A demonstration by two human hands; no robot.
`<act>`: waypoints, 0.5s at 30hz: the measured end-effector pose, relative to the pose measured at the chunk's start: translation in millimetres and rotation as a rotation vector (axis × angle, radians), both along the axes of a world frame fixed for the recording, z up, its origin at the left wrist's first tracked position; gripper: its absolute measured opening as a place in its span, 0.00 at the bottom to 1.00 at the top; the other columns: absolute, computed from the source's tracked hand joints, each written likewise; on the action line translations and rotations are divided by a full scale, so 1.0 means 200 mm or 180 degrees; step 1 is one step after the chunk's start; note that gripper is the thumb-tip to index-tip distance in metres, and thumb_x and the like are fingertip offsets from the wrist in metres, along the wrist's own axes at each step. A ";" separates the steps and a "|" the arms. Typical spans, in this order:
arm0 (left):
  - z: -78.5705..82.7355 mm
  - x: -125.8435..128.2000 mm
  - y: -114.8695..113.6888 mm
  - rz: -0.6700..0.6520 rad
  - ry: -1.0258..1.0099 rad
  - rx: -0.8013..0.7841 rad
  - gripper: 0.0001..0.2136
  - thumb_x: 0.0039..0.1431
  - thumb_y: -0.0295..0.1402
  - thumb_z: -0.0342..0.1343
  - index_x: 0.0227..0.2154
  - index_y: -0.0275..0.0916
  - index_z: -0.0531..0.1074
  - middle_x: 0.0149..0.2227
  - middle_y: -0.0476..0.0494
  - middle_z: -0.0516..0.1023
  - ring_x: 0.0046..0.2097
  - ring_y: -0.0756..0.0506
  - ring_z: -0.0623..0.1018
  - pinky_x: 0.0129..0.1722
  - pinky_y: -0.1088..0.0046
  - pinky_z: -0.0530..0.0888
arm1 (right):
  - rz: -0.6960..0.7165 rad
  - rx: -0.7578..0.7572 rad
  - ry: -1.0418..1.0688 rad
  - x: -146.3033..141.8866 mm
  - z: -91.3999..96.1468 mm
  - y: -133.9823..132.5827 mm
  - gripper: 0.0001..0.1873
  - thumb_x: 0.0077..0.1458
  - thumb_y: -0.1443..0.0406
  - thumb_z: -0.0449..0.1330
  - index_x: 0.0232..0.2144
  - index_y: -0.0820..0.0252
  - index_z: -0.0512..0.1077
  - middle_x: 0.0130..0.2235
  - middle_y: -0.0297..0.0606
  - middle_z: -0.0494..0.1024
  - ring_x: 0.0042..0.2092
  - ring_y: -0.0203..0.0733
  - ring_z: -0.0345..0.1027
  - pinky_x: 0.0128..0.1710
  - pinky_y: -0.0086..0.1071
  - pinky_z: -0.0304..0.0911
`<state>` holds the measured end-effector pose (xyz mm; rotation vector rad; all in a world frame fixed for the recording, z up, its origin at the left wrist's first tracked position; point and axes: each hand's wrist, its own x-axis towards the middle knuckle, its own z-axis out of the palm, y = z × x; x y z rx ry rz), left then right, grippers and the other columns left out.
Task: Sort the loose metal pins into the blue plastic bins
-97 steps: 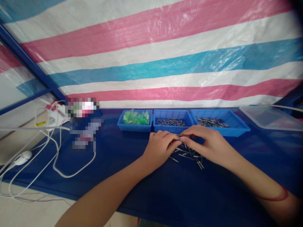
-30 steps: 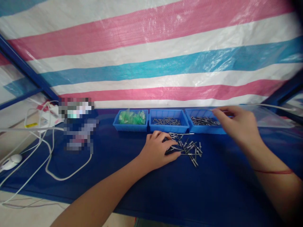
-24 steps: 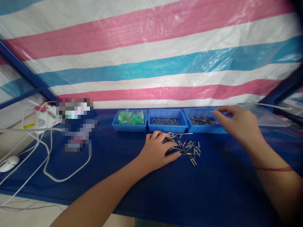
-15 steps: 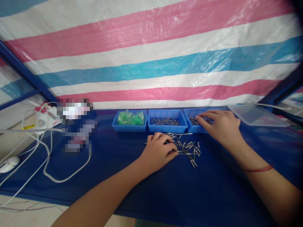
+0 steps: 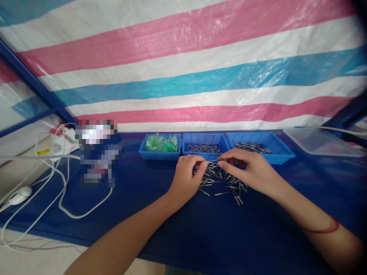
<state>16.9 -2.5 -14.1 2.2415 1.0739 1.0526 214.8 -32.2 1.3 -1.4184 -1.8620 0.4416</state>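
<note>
A loose pile of small metal pins (image 5: 222, 183) lies on the dark blue table cover (image 5: 218, 229) in front of three blue bins. My left hand (image 5: 187, 177) rests on the pile's left side, fingers curled and pinched on a thin metal pin. My right hand (image 5: 248, 172) sits over the pile's right side, thumb and forefinger pinched toward the left hand's fingertips; they seem to hold the same pin. The left bin (image 5: 160, 151) holds green plastic parts, the middle bin (image 5: 205, 149) and the right bin (image 5: 269, 151) hold metal pins.
A clear plastic lid or tray (image 5: 323, 143) lies at the far right. White cables (image 5: 65, 183) and a white mouse-like device (image 5: 18, 196) lie at the left, beside a blurred-out object (image 5: 97, 152). A striped tarp (image 5: 183, 65) hangs close behind the bins.
My right hand came back from the right bin to the pile and now meets my left hand's fingertips. My left hand shifted slightly up on the pile.
</note>
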 end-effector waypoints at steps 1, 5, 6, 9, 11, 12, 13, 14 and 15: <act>0.00 0.00 0.00 -0.0005 -0.0059 -0.0035 0.07 0.64 0.34 0.50 0.34 0.39 0.71 0.36 0.46 0.77 0.41 0.45 0.73 0.45 0.68 0.66 | 0.0047 -0.0053 0.0127 0.00 -0.01 0.00 0.14 0.56 0.53 0.57 0.33 0.55 0.76 0.34 0.37 0.78 0.30 0.39 0.67 0.29 0.34 0.61; -0.01 0.01 -0.02 -0.0102 -0.0151 -0.0174 0.06 0.63 0.34 0.51 0.34 0.40 0.71 0.36 0.47 0.77 0.41 0.46 0.73 0.45 0.69 0.66 | -0.0021 -0.0188 0.0780 -0.03 -0.02 0.00 0.15 0.54 0.52 0.58 0.32 0.54 0.75 0.34 0.37 0.79 0.35 0.42 0.70 0.31 0.34 0.64; -0.01 0.01 -0.03 -0.0131 -0.0155 -0.0191 0.06 0.63 0.34 0.52 0.34 0.40 0.71 0.36 0.47 0.77 0.41 0.46 0.73 0.45 0.69 0.66 | -0.0090 -0.0195 0.0923 -0.04 -0.02 -0.01 0.14 0.53 0.52 0.59 0.32 0.54 0.75 0.34 0.37 0.79 0.35 0.42 0.70 0.32 0.34 0.65; -0.02 0.02 -0.03 -0.0187 -0.0128 -0.0161 0.04 0.60 0.33 0.54 0.35 0.40 0.72 0.36 0.47 0.78 0.41 0.46 0.73 0.46 0.68 0.66 | -0.0173 -0.0184 0.1097 -0.06 -0.03 -0.01 0.12 0.53 0.54 0.61 0.32 0.54 0.75 0.33 0.36 0.79 0.36 0.43 0.70 0.32 0.34 0.65; -0.02 0.02 -0.02 -0.0247 -0.0096 -0.0105 0.04 0.59 0.33 0.56 0.36 0.40 0.73 0.37 0.47 0.78 0.42 0.45 0.73 0.47 0.68 0.65 | -0.0067 -0.0166 0.1017 -0.07 -0.03 -0.02 0.10 0.54 0.55 0.60 0.32 0.54 0.75 0.34 0.37 0.78 0.37 0.43 0.71 0.34 0.35 0.65; -0.02 0.02 -0.02 -0.0279 -0.0076 -0.0094 0.05 0.60 0.33 0.56 0.37 0.40 0.73 0.37 0.46 0.78 0.42 0.45 0.73 0.47 0.67 0.65 | -0.0003 -0.0142 0.0948 -0.08 -0.02 -0.02 0.10 0.55 0.56 0.59 0.32 0.54 0.75 0.34 0.38 0.78 0.37 0.43 0.71 0.35 0.36 0.65; -0.02 0.02 -0.02 -0.0314 -0.0052 -0.0099 0.05 0.60 0.34 0.55 0.37 0.40 0.73 0.37 0.46 0.78 0.43 0.44 0.73 0.47 0.67 0.65 | 0.0060 -0.0106 0.0869 -0.08 -0.02 -0.03 0.09 0.56 0.57 0.59 0.32 0.54 0.75 0.34 0.38 0.78 0.37 0.43 0.71 0.36 0.36 0.65; -0.02 0.02 -0.02 -0.0344 -0.0033 -0.0115 0.05 0.60 0.34 0.55 0.36 0.40 0.73 0.37 0.46 0.78 0.43 0.44 0.73 0.47 0.67 0.65 | 0.0118 -0.0053 0.0787 -0.09 -0.02 -0.04 0.09 0.56 0.57 0.58 0.32 0.54 0.75 0.34 0.38 0.78 0.37 0.43 0.71 0.36 0.37 0.65; -0.02 0.02 -0.02 -0.0364 -0.0022 -0.0136 0.05 0.60 0.34 0.55 0.35 0.40 0.74 0.37 0.46 0.78 0.42 0.45 0.73 0.46 0.67 0.65 | 0.0175 0.0008 0.0706 -0.09 -0.01 -0.04 0.08 0.57 0.58 0.58 0.33 0.54 0.74 0.34 0.38 0.78 0.37 0.43 0.71 0.37 0.37 0.65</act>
